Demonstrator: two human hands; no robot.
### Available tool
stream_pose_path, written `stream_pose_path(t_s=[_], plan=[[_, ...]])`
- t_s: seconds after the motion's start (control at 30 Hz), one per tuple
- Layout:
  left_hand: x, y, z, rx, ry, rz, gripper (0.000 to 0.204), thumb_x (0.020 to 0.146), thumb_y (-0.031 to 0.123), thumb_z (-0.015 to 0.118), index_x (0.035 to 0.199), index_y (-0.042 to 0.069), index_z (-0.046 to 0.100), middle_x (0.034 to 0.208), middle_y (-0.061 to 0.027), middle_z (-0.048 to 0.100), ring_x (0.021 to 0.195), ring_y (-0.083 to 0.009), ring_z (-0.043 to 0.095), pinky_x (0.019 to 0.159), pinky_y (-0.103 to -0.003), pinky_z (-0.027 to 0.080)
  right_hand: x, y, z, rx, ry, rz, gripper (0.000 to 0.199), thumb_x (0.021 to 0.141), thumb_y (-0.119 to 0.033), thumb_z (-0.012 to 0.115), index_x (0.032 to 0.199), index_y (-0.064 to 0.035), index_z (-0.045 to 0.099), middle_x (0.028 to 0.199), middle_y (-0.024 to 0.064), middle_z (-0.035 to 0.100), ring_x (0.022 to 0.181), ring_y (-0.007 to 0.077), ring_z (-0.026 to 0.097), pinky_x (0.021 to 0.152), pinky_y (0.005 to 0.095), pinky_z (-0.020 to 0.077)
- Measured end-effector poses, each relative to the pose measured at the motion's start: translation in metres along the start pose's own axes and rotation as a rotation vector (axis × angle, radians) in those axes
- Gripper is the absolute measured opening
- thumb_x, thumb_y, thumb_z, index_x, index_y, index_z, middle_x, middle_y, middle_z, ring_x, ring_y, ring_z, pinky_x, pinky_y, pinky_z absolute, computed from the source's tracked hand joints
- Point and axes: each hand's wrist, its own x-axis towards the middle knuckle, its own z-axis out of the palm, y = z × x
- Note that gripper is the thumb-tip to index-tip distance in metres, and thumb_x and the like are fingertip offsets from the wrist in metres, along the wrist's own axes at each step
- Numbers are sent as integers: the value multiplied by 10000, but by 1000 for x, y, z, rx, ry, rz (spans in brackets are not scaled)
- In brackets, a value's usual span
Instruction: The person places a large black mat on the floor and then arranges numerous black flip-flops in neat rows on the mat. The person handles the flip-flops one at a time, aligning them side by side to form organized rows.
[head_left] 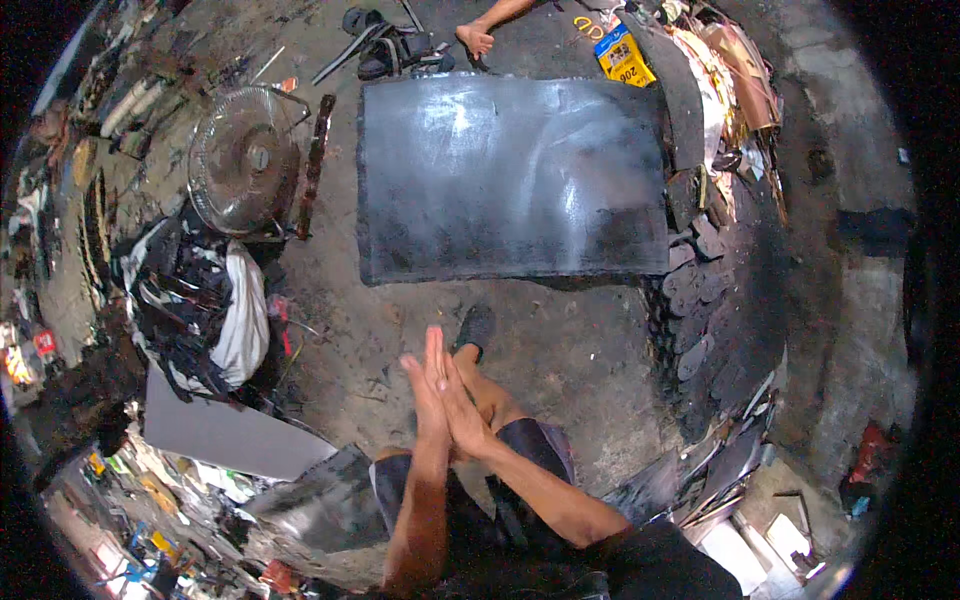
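Observation:
My left hand (427, 392) and my right hand (462, 412) meet palm to palm over my legs. Their fingers are stretched out and point away from me. I see nothing held, though the space between the palms is hidden. Beyond them lies a large dark, shiny rectangular sheet (510, 180) on the floor, apart from both hands. Its surface has pale smears and its edges look rough. One of my feet, in a dark shoe (475, 330), rests between my hands and the sheet.
A round fan (245, 160) stands left of the sheet, with a white-and-black sack (240, 320) nearer me. Dark cut pieces (690, 300) pile up at the right. Another person's bare foot (476, 40) and a yellow-and-blue packet (625, 58) are beyond the sheet.

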Motion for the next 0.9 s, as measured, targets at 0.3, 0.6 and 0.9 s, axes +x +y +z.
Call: stream_pose_path(t_s=[0.3, 0.6, 0.9], plan=[[91, 114, -7, 851, -391, -4, 787, 1063, 481, 615, 1672, 80, 317, 1749, -133, 264, 1605, -287, 264, 1296, -461, 226, 189, 30, -18, 596, 487, 285, 426, 1081, -389, 596, 1190, 8, 702, 959, 121, 788, 781, 247, 742, 702, 351, 585], [592, 199, -112, 1319, -168, 384, 399, 998, 124, 650, 1363, -29, 601, 1309, -229, 700, 1239, -349, 666, 1104, -420, 482, 318, 183, 105, 825, 715, 655, 326, 999, -378, 711, 995, -53, 742, 895, 25, 689, 746, 170, 642, 664, 345, 536], [943, 175, -126, 1860, -375, 748, 701, 874, 82, 723, 1504, 12, 422, 1466, -257, 500, 1370, -492, 480, 1157, -528, 422, 478, 252, 195, 1080, 1248, 783, 426, 912, -377, 800, 1119, -19, 700, 1018, 78, 700, 852, 209, 664, 719, 370, 548]])
